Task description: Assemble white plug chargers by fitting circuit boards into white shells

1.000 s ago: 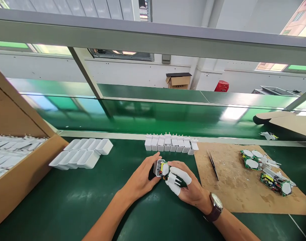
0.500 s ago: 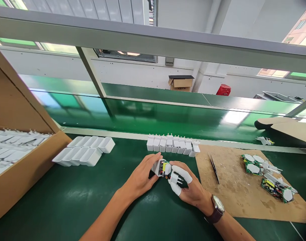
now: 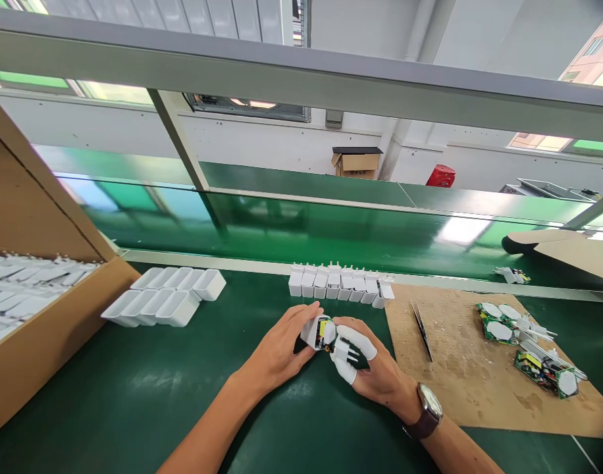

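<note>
My left hand (image 3: 284,339) is closed around a small white plastic housing (image 3: 310,331). A circuit board (image 3: 326,331) with yellow and white components sits partly inside the housing's open end. My right hand (image 3: 373,362), with white covers on the thumb and a finger, grips the board at the end where a white pronged plug piece (image 3: 345,351) sticks out. Just beyond my hands stands a row of white adapter housings (image 3: 334,283) with prongs at their tops. Left of them, open white housings (image 3: 166,296) lie in two rows.
A cardboard sheet (image 3: 454,388) on the right bears tweezers (image 3: 420,331) and several circuit boards (image 3: 546,372) with plug pieces. At left a cardboard box (image 3: 59,322) holds many white parts. Behind the bench edge, another small assembly (image 3: 511,275) lies on the green conveyor belt (image 3: 306,227).
The board sits slightly deeper in the housing between my hands. The small assembly on the belt has shifted to the left.
</note>
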`<act>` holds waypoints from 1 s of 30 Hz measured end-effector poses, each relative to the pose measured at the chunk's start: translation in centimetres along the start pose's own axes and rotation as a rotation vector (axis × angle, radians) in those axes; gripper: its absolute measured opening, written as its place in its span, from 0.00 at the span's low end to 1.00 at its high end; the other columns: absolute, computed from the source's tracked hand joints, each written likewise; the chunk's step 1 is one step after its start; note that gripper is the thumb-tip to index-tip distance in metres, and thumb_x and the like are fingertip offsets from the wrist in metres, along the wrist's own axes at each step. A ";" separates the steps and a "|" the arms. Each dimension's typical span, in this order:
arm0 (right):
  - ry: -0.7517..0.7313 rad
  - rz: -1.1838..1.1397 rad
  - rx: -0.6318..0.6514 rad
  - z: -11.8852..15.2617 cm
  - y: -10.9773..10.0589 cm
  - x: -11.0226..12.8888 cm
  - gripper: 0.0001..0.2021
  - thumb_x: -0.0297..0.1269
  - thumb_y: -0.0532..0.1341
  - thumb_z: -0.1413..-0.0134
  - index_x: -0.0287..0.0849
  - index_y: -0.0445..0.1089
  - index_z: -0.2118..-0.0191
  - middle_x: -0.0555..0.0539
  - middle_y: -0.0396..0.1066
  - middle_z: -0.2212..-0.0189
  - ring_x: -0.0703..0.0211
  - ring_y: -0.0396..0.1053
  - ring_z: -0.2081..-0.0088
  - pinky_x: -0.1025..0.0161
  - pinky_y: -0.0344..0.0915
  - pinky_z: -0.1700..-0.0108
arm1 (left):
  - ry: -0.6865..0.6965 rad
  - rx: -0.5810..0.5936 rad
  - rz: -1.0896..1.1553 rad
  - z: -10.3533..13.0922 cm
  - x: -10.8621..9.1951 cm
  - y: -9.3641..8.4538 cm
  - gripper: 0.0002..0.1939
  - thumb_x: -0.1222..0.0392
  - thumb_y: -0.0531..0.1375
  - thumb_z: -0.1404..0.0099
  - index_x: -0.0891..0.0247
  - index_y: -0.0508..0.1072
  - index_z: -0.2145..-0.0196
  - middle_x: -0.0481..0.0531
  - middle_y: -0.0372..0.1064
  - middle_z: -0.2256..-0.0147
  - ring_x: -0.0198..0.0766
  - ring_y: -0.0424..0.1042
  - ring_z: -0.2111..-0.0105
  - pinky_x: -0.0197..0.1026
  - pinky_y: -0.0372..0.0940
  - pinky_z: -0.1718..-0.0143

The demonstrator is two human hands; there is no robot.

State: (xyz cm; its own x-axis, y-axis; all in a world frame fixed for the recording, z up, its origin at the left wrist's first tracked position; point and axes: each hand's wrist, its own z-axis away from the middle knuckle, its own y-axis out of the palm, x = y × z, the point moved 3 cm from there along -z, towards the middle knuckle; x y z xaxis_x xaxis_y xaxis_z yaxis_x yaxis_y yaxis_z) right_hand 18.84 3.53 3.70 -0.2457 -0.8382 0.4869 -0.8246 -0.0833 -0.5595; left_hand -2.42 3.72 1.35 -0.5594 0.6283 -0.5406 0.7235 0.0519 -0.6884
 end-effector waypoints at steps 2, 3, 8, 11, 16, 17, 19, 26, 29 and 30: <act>0.006 0.000 0.006 0.0 0.0 -0.1 0.33 0.22 0.59 0.37 0.49 0.53 0.31 0.36 0.69 0.43 0.49 0.71 0.42 0.50 0.73 0.42 | -0.018 0.013 -0.003 0.0 0.0 0.0 0.33 0.63 0.60 0.29 0.53 0.54 0.31 0.62 0.65 0.37 0.51 0.66 0.36 0.58 0.69 0.38; 0.006 0.000 0.004 0.0 0.0 -0.1 0.33 0.22 0.59 0.37 0.49 0.52 0.30 0.36 0.69 0.43 0.49 0.71 0.42 0.50 0.73 0.42 | -0.020 0.013 -0.005 0.0 0.1 0.0 0.33 0.63 0.60 0.29 0.53 0.54 0.31 0.61 0.65 0.37 0.51 0.66 0.36 0.58 0.68 0.38; -0.004 0.001 -0.017 0.1 0.0 -0.1 0.35 0.21 0.60 0.38 0.49 0.52 0.30 0.36 0.69 0.43 0.49 0.71 0.42 0.50 0.74 0.42 | -0.009 0.008 -0.011 0.0 0.1 0.0 0.33 0.63 0.61 0.29 0.53 0.53 0.31 0.61 0.66 0.37 0.51 0.67 0.37 0.58 0.68 0.37; 0.006 0.004 -0.013 0.1 0.0 -0.2 0.35 0.22 0.60 0.38 0.49 0.51 0.30 0.36 0.68 0.42 0.49 0.71 0.41 0.49 0.74 0.42 | -0.005 -0.003 0.001 0.0 -0.1 -0.1 0.35 0.63 0.61 0.29 0.52 0.52 0.30 0.60 0.67 0.38 0.50 0.67 0.37 0.56 0.68 0.37; 0.025 -0.004 -0.003 0.3 0.0 -0.4 0.35 0.21 0.60 0.38 0.49 0.51 0.30 0.37 0.68 0.41 0.49 0.70 0.40 0.49 0.73 0.41 | 0.003 -0.016 0.019 0.0 -0.1 -0.1 0.38 0.65 0.61 0.29 0.52 0.49 0.29 0.60 0.68 0.39 0.49 0.67 0.38 0.55 0.69 0.38; 0.031 -0.008 0.000 0.3 0.0 -0.5 0.35 0.21 0.60 0.38 0.49 0.51 0.29 0.37 0.68 0.41 0.49 0.70 0.40 0.49 0.73 0.40 | 0.003 -0.016 0.018 0.0 -0.1 -0.1 0.38 0.65 0.61 0.29 0.52 0.49 0.29 0.60 0.68 0.39 0.49 0.67 0.38 0.55 0.69 0.38; 0.036 -0.012 0.004 0.3 0.0 -0.5 0.35 0.22 0.60 0.38 0.50 0.51 0.29 0.37 0.67 0.41 0.50 0.69 0.39 0.48 0.72 0.39 | 0.002 -0.014 0.016 0.0 0.0 -0.1 0.39 0.66 0.61 0.30 0.52 0.48 0.28 0.60 0.67 0.38 0.49 0.67 0.38 0.55 0.68 0.38; 0.033 -0.022 -0.010 0.5 0.0 -0.5 0.35 0.21 0.60 0.39 0.50 0.53 0.30 0.37 0.67 0.40 0.50 0.69 0.39 0.49 0.72 0.39 | 0.015 -0.025 -0.028 0.0 -0.1 -0.4 0.36 0.64 0.61 0.29 0.54 0.50 0.29 0.60 0.69 0.39 0.50 0.67 0.39 0.56 0.68 0.38; 0.055 -0.047 -0.016 0.9 0.1 -0.8 0.34 0.21 0.61 0.39 0.50 0.54 0.31 0.37 0.66 0.39 0.49 0.69 0.39 0.49 0.72 0.39 | 0.019 -0.034 -0.038 -0.1 -0.1 -0.5 0.35 0.63 0.61 0.29 0.55 0.51 0.30 0.60 0.69 0.40 0.50 0.68 0.39 0.57 0.68 0.38; 0.059 -0.057 -0.016 1.0 0.1 -0.9 0.34 0.21 0.61 0.39 0.50 0.55 0.31 0.37 0.66 0.39 0.49 0.69 0.40 0.49 0.72 0.40 | 0.023 -0.038 -0.037 -0.2 -0.1 -0.6 0.35 0.63 0.61 0.29 0.55 0.52 0.30 0.60 0.69 0.40 0.50 0.68 0.39 0.57 0.68 0.39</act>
State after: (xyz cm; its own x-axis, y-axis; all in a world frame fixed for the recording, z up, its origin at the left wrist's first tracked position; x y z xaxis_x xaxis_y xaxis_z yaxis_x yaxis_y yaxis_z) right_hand 19.50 3.74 2.57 -0.2276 -0.7992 0.5564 -0.8457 -0.1210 -0.5197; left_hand -2.71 3.75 1.86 -0.5771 0.6429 -0.5036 0.7174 0.1044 -0.6888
